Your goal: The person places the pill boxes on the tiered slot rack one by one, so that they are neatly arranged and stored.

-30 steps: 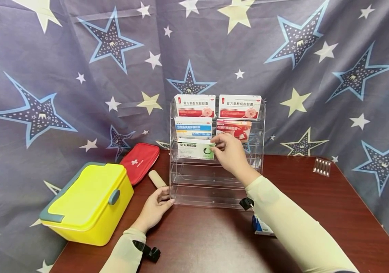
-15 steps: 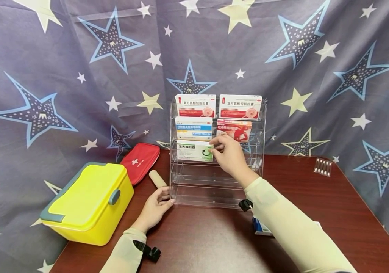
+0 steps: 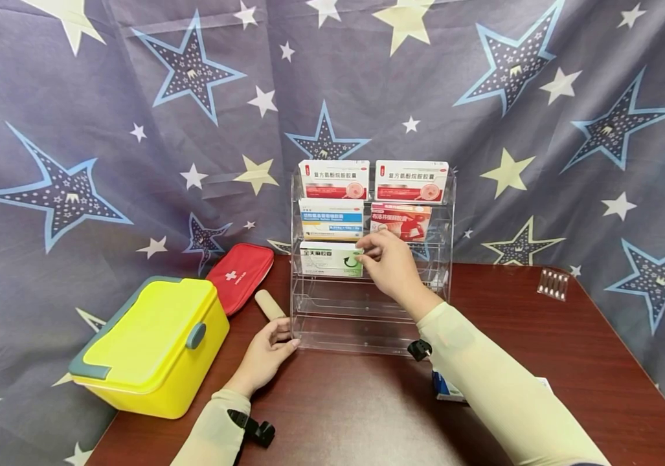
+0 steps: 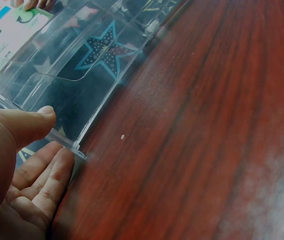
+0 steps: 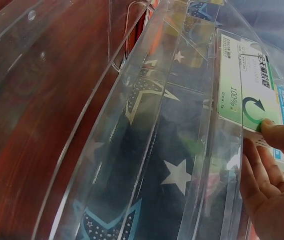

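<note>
A clear acrylic display rack [image 3: 361,338] with tiered shelves stands on the table. My right hand [image 3: 395,270] pinches the right end of a white and green medicine box [image 3: 327,260], which sits at the left of the third tier. In the right wrist view the thumb lies on the front of the green box [image 5: 238,82], with the fingers behind it. My left hand [image 3: 263,357] holds the rack's lower left corner; the left wrist view has the thumb [image 4: 34,122] in front of the side wall and the fingers behind.
Above are two white and red boxes [image 3: 335,181], a blue and white box [image 3: 331,220] and a red box [image 3: 402,222]. To the left lie a yellow lidded case [image 3: 151,343], a red first-aid pouch [image 3: 240,278] and a beige rod [image 3: 269,305]. A blue box [image 3: 447,388] is partly behind my right sleeve.
The white and green box has gone down slightly and a little left into the third tier, with my right hand still pinching it. My left hand has stayed at the rack's corner.
</note>
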### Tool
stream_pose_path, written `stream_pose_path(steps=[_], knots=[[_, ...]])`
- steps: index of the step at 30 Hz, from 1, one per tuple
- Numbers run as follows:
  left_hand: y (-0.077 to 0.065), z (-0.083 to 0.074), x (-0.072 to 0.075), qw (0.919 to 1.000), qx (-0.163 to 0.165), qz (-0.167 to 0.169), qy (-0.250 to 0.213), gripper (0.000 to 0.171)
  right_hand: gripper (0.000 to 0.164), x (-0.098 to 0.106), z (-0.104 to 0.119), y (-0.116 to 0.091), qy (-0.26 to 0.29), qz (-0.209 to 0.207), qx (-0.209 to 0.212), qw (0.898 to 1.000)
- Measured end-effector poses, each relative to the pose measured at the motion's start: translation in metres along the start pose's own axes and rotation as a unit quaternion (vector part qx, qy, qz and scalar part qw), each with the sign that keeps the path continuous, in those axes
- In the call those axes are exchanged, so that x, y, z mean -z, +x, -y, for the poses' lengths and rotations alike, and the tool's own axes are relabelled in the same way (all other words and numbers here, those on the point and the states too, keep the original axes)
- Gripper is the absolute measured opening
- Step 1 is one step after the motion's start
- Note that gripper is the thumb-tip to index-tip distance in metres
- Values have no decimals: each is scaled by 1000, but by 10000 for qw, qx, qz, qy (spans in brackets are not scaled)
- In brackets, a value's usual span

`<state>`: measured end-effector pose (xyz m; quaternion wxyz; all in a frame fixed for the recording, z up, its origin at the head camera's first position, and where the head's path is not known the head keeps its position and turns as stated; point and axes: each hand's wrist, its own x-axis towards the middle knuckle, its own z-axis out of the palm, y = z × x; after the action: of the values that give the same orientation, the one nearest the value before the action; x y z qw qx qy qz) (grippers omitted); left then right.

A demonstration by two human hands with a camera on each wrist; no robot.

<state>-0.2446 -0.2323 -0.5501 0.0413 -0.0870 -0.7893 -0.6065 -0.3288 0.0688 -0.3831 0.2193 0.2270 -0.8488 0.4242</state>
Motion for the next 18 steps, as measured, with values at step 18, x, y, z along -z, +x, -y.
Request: stream_pose_path(steps=[18], knots=[[0,1,0,9999,-86,11,-87,46,17,-1,-1,0,17,42,59,10000]])
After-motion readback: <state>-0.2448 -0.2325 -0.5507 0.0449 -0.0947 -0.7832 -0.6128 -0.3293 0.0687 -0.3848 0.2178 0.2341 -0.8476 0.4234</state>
